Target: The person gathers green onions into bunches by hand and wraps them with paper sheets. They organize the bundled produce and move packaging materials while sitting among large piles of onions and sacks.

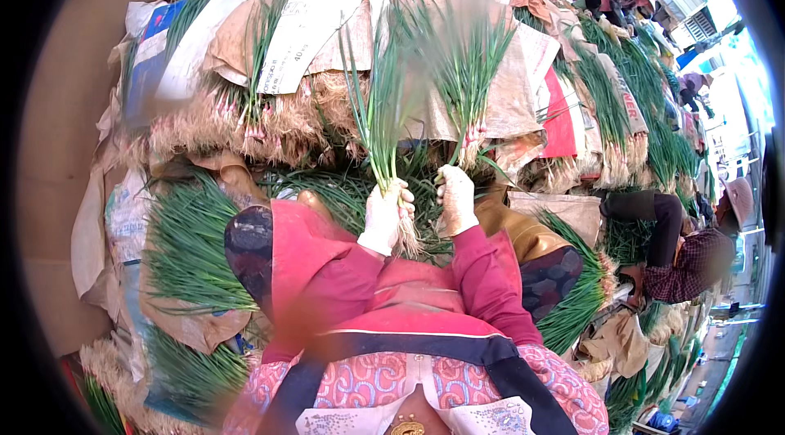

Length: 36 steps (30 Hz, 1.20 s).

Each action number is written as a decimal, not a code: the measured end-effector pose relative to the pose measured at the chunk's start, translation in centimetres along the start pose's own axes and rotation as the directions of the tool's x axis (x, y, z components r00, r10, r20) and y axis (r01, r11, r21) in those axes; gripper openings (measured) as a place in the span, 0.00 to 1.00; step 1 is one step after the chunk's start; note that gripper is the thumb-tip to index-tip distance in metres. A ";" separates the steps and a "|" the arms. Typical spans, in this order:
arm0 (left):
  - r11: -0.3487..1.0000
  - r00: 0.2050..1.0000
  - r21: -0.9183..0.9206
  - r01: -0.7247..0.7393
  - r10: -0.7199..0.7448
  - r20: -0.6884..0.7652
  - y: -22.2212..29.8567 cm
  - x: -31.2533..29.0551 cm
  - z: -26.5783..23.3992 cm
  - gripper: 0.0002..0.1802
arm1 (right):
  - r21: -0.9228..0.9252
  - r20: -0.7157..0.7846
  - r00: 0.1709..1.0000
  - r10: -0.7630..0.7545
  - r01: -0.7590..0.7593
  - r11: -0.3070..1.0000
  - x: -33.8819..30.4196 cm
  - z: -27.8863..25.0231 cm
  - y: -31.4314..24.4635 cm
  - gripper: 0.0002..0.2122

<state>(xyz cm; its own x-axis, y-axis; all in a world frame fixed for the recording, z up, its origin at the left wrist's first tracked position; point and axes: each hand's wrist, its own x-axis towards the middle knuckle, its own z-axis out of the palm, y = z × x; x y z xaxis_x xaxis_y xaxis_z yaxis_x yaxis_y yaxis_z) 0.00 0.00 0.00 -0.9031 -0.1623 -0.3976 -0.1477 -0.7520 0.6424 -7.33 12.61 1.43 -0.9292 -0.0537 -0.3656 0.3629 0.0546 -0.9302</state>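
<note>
My left hand (379, 221), in a pale glove, is closed around a bunch of spring onions (379, 128). Their green tops point away from me, and the pale roots hang below my fingers. Beside it on the right, my gloved right hand (459, 202) has its fingers curled and pinched together. Whatever may be between them is too small to make out. Just beyond that hand, another bunch of spring onions (473, 96) lies with its reddish bulbs toward me. A red apron (409, 296) covers my lap between my bent knees.
A long stack of rooted spring onions (270, 128), draped with sacks (319, 22), stands in front. Loose onions (196, 243) lie at my left and more (568, 312) at my right. A person in a hat (695, 263) sits at the right. A tan wall (61, 149) bounds the left.
</note>
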 end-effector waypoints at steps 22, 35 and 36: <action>0.986 0.974 -0.101 0.135 -0.114 0.196 0.7 1.5 0.7 0.16 | -0.780 -0.008 0.894 -0.448 0.275 0.562 1.8 -1.5 -6.2 0.10; 0.983 0.982 0.103 0.154 -0.163 0.094 -0.4 1.5 0.7 0.07 | -0.402 0.281 0.946 -0.163 0.270 0.875 -0.6 0.4 -2.4 0.13; 0.988 0.985 0.080 0.135 -0.143 0.099 -0.4 1.4 0.7 0.06 | -0.192 0.304 0.949 -0.082 0.145 0.971 -0.6 0.8 -2.3 0.11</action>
<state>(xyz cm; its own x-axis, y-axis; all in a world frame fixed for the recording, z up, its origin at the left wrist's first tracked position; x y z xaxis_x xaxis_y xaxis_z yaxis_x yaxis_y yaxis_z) -1.52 0.50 -0.36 -0.9083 0.0112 -0.4183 -0.3005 -0.7131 0.6334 -7.60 11.74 3.76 -0.8904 -0.3587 -0.2804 0.2041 0.2362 -0.9500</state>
